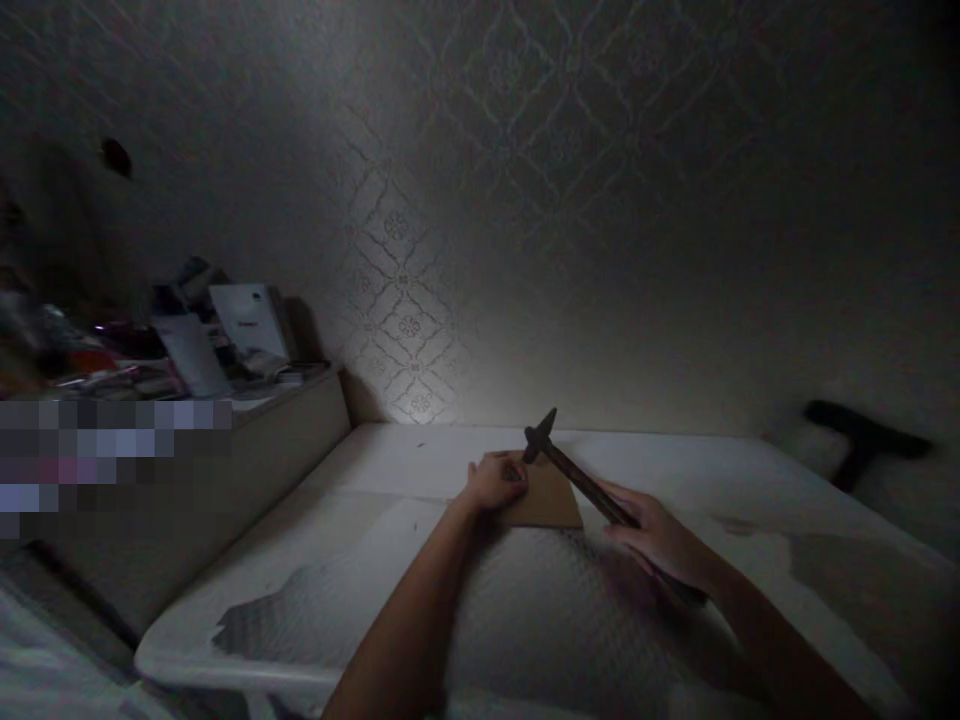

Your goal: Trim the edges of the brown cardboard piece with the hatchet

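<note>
My right hand [660,535] is wrapped round the wooden handle of a hammer [589,490]. The hammer slants up to the left, its metal head close beside my left hand [496,482] and above a flat brown board [547,500]. Resting on the board's left part, my left hand has its fingers curled together. What they pinch, if anything, is too dark and small to make out. The board lies on a white table [352,470] with a worn, patchy top.
On the left stands a cabinet [285,450] topped with clutter, including a white box [251,320]. A patterned wall [600,250] rises behind the table. At the right is a dark T-shaped form [862,432], blurred, perhaps a shadow. The light is dim.
</note>
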`<control>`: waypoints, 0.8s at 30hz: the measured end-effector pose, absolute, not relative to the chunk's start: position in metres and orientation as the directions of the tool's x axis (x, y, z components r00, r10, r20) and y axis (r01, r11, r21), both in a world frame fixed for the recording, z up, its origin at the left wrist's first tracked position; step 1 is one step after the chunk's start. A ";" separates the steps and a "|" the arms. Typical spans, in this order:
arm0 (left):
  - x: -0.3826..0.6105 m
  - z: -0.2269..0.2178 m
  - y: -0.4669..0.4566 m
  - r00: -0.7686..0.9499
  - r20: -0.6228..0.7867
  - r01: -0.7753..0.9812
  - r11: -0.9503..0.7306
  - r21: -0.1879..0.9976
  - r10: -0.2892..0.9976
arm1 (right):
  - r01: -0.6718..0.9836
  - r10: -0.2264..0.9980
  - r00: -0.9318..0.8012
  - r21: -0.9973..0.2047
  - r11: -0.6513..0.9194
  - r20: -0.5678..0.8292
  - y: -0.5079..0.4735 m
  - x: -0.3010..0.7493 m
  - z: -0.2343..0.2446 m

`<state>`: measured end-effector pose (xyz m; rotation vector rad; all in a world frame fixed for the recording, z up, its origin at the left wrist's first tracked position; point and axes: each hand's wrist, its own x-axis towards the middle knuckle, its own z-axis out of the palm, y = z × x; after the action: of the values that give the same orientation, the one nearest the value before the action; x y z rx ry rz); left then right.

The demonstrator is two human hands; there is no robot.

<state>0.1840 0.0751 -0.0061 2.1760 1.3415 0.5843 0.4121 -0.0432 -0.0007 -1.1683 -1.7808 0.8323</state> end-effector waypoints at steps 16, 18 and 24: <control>0.182 -0.005 0.077 0.424 0.133 0.697 -0.417 0.584 0.896 | 0.414 0.933 -0.271 -0.847 0.334 0.236 -0.048 0.416 0.006; 0.182 -0.005 0.077 0.435 0.131 0.687 -0.422 0.591 0.891 | 0.426 0.939 -0.265 -0.847 0.317 0.218 -0.050 0.415 0.006; 0.182 -0.004 0.077 0.440 0.128 0.692 -0.426 0.582 0.889 | 0.395 0.937 -0.272 -0.863 0.315 0.218 -0.049 0.415 0.004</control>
<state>0.1816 0.0767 -0.0040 2.2478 1.3316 0.5895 0.4149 -0.0487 0.0042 -1.1878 -1.8221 0.9021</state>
